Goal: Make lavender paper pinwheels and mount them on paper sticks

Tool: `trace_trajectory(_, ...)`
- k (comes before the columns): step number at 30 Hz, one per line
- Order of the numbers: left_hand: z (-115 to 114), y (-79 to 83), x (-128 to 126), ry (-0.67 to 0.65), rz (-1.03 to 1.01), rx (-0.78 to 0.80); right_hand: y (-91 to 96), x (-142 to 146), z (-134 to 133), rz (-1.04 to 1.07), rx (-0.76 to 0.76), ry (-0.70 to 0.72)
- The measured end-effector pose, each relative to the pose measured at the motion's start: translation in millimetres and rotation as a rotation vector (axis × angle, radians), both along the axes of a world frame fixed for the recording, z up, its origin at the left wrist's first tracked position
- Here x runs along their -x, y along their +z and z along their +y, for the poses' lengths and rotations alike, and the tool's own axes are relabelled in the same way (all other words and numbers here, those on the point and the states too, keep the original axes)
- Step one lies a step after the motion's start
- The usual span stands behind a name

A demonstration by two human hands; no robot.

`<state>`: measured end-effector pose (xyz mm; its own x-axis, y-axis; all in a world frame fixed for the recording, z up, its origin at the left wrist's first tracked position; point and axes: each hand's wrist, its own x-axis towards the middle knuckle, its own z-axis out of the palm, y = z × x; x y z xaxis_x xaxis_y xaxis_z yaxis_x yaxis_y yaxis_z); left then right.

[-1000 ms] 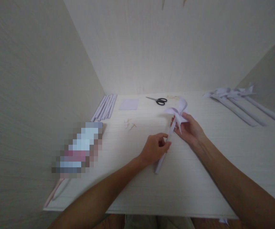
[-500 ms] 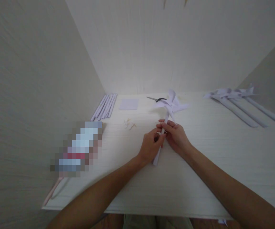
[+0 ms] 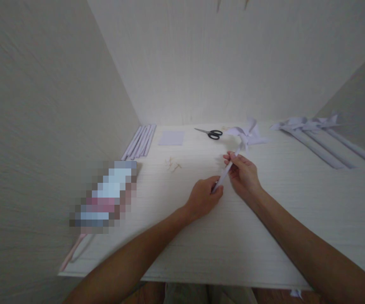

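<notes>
A white paper pinwheel (image 3: 247, 134) is held tilted over the table, its curled vanes pointing away to the right. My left hand (image 3: 204, 195) is wrapped round the lower end of its rolled paper stick. Higher up the stick, just under the vanes, my right hand (image 3: 242, 169) pinches it between thumb and fingers. The stick's bottom tip is hidden in my left hand. Beyond the hands lies a pair of black-handled scissors (image 3: 214, 134), blades to the left.
Several paper tubes (image 3: 139, 141) lie at the back left, beside a square paper stack (image 3: 171, 138). Thin yellowish bits (image 3: 173, 164) lie nearer. Finished-looking pinwheels (image 3: 320, 145) rest at the right. A blurred-out object (image 3: 106, 196) stands left. Walls rise at the back and sides of the table (image 3: 220, 253).
The pinwheel has swung to the right and tilted more, uncovering the scissors' handles. My right hand has shifted right; my left hand has closed round the stick's lower end.
</notes>
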<state>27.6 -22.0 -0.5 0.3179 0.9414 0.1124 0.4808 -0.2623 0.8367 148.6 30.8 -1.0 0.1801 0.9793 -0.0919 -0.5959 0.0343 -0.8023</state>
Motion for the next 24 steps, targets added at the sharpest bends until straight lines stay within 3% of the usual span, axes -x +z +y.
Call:
trace_trajectory(7,3,-8.2,1,-0.033,-0.157,0.105,1.3,-3,-1,-0.049,-0.003,0.138)
trace_trajectory(10,4,-5.2,1,-0.121,-0.259,0.22,5.3,-5,-2,-0.059,0.018,0.149)
trace_trajectory(13,7,-1.1,2,-0.206,-0.351,0.279,7.8,-3,-7,-0.15,0.028,0.258)
trace_trajectory(18,12,-0.4,2,-0.064,-0.36,0.241,4.6,7,-17,-0.285,-0.009,0.461)
trace_trajectory(24,15,-2.3,4,0.013,-0.474,0.331,-2.0,11,-16,-0.376,-0.125,0.501)
